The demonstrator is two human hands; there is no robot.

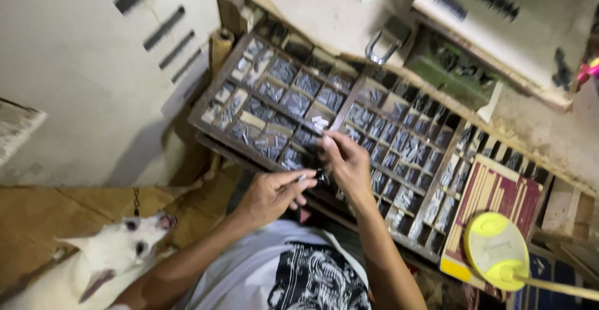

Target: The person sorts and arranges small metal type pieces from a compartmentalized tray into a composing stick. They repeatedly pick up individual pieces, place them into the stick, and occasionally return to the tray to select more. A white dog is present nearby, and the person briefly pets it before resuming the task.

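A wooden type case (215, 101) with many small compartments of grey metal type pieces (284, 69) tilts across the middle of the view. My left hand (271, 192) sits at the case's near edge, its fingers closed on a small dark metal holder with type in it (309, 176). My right hand (343, 157) hovers over the near compartments, thumb and fingertips pinched together on a small metal type piece (326, 136) just above the holder.
A white dog (109, 257) looks up at the lower left, on brown cardboard (37, 222). A yellow round lamp (496, 247) on a stalk stands at the lower right over a maroon booklet (493, 188). Wooden boards and a metal handle (382, 48) lie behind the case.
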